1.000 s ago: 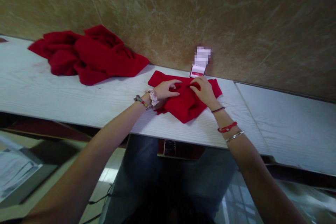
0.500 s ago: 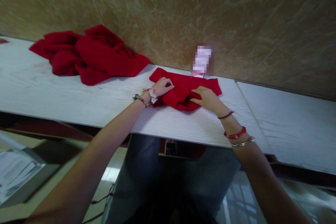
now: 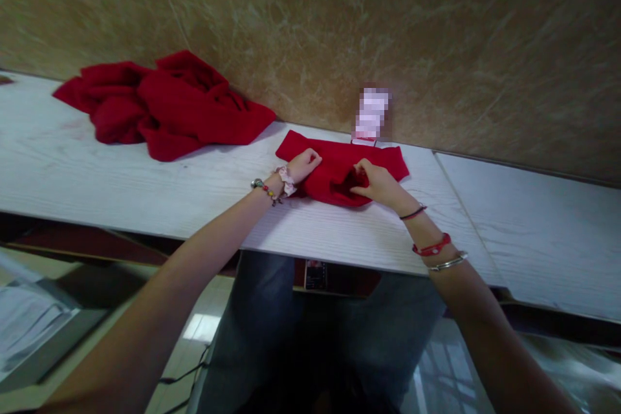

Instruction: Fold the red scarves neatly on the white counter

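A small red cloth (image 3: 332, 154), bunched and partly folded, lies on the white table under both hands. My left hand (image 3: 301, 166) presses on its left part, with thumb and forefinger pinched together on the fabric. At the right part, my right hand (image 3: 383, 184) has its thumb and forefinger apart, touching the edges of a raised fold. A dark hollow in the cloth shows between those fingers. The fingertips of the other right fingers are hidden.
A larger heap of red cloth (image 3: 169, 107) lies on the left of the white table (image 3: 194, 191), against the brown marbled wall (image 3: 301, 32). A phone-like device (image 3: 372, 115), blurred out, leans on the wall. Another phone (image 3: 315, 273) rests below the table edge. Cables (image 3: 182, 378) run across the floor.
The cloth's lower point has been folded upward, making it shorter toward me. My left hand moved slightly left and closed into a pinch. My right hand moved down toward the fold.
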Action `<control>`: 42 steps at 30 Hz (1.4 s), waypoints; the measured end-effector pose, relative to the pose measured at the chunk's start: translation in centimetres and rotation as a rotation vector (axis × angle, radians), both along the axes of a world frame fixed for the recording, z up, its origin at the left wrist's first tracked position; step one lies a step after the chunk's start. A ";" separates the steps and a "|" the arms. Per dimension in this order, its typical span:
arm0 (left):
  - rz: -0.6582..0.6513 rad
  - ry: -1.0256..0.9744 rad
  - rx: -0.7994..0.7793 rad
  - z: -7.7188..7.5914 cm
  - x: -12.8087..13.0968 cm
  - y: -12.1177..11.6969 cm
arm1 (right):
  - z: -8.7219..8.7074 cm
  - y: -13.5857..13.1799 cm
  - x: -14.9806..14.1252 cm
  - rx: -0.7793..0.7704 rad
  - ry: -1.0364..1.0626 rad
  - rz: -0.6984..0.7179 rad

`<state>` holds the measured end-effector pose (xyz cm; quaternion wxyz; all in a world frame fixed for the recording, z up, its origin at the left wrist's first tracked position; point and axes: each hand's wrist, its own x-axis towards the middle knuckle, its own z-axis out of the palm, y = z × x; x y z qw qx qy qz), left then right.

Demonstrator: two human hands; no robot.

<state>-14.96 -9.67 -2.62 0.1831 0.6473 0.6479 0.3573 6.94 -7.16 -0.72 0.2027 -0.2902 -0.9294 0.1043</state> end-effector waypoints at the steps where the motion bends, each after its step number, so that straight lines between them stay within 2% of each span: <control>1: 0.020 0.024 0.003 0.0 0.1 0.0 | 0.0 0.0 -0.1 -0.002 0.000 0.016; 5: 0.065 0.151 0.067 0.1 0.2 -0.2 | -0.2 -0.1 -0.5 0.009 0.040 0.058; 9: 0.042 0.230 0.159 0.3 0.3 -0.4 | -0.4 -0.2 -0.7 0.038 0.097 0.044; 21: 0.137 0.132 0.057 0.2 0.2 -0.2 | -1.5 -0.5 -1.5 0.139 0.209 0.058; 25: 0.158 0.059 0.048 0.1 0.0 0.2 | -1.4 -0.6 -1.3 0.210 0.153 0.100; 31: 0.173 -0.033 0.037 -0.3 -0.2 0.5 | -1.4 -0.8 -1.5 0.290 0.090 -0.083; 37: 0.195 -0.048 0.030 -0.5 -0.2 0.7 | -1.6 -1.2 -3.2 0.271 0.051 -0.142; 42: 0.213 -0.041 0.041 -0.3 -0.3 0.8 | -1.9 -0.3 -4.0 0.192 0.098 -0.049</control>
